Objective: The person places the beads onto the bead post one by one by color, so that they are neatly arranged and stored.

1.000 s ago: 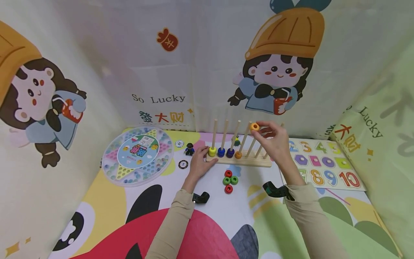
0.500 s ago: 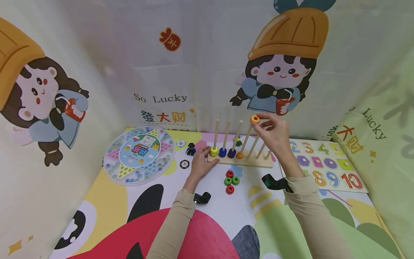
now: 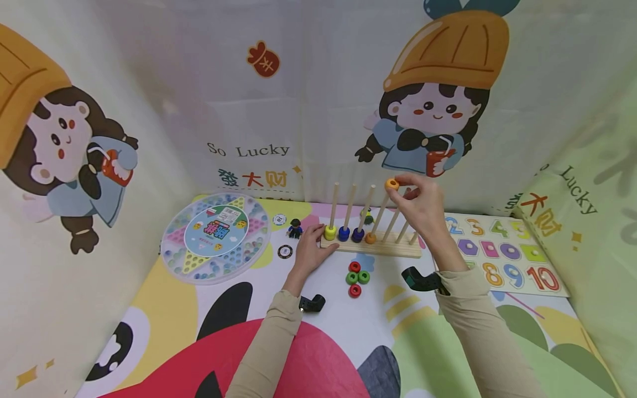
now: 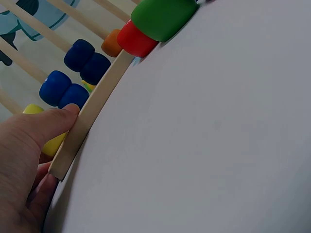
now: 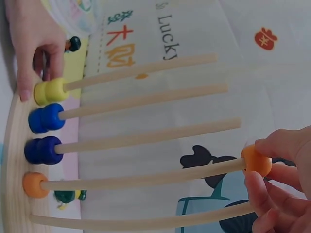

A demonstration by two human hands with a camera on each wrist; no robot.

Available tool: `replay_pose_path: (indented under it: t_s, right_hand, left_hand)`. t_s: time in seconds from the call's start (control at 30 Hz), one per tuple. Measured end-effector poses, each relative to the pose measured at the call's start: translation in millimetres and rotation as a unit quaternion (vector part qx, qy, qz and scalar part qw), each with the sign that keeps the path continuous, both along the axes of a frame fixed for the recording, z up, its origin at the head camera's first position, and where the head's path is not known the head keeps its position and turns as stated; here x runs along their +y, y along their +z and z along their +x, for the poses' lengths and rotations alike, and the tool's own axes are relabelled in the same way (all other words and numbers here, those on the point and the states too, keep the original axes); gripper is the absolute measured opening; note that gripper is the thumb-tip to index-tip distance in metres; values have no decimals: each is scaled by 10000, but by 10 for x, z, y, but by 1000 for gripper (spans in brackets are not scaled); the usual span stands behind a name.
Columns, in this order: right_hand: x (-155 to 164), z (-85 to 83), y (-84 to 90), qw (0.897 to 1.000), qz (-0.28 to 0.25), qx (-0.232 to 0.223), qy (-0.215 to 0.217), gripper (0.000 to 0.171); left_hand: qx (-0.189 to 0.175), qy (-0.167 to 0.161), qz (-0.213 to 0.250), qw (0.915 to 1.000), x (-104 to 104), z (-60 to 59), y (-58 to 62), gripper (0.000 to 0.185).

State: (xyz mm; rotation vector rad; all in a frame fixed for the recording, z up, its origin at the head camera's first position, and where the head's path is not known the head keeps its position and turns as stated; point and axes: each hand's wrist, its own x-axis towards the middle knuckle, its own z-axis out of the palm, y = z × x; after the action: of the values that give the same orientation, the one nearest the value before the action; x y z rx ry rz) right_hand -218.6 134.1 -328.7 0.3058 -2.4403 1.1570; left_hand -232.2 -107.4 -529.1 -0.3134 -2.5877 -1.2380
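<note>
My left hand [image 3: 309, 254] grips the left end of a wooden peg stand [image 3: 398, 251], its thumb at the front edge in the left wrist view. Between thumb and fingers, my right hand [image 3: 423, 204] pinches an orange bead [image 5: 256, 160] at the tip of the fourth peg [image 5: 146, 182]. Another orange bead [image 5: 35, 185] sits at the foot of that peg. Yellow beads [image 5: 50, 91], blue beads [image 5: 46, 118] and dark blue beads [image 5: 43, 151] are stacked on the first three pegs. The pegs farther right show bare wood.
Red beads [image 3: 355, 291] and green beads [image 3: 364, 277] lie in front of the stand. To the left are a round marble board [image 3: 171, 251], a small figure [image 3: 295, 228] and two round chips [image 3: 285, 251]. A number board [image 3: 502, 284] lies at right.
My right hand has lifted the orange bead to the tip of the fourth peg and has hardly moved over the last half second. The left hand keeps its hold on the stand.
</note>
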Motion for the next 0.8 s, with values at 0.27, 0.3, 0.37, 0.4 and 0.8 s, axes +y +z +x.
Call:
replay_pose_path:
  t_s: [0.27, 0.3, 0.37, 0.4, 0.8]
  right_hand:
    - [13, 19, -19, 9999, -40, -108, -34, 29]
    - [15, 25, -19, 9999, -72, -83, -26, 28]
    - [16, 43, -16, 9999, -144, -31, 10, 28]
    - [19, 48, -20, 9999, -169, 9, 25, 28]
    - [78, 177, -125, 9984, -408, 145, 369, 24]
  left_hand:
    - [53, 36, -20, 10000, 2, 7, 0, 64]
    - [41, 46, -30, 10000, 1, 7, 0, 64]
    - [8, 49, -34, 10000, 0, 6, 0, 64]
    - [-10, 46, -34, 10000, 0, 6, 0, 64]
    - [-72, 45, -73, 9999, 10, 8, 36, 64]
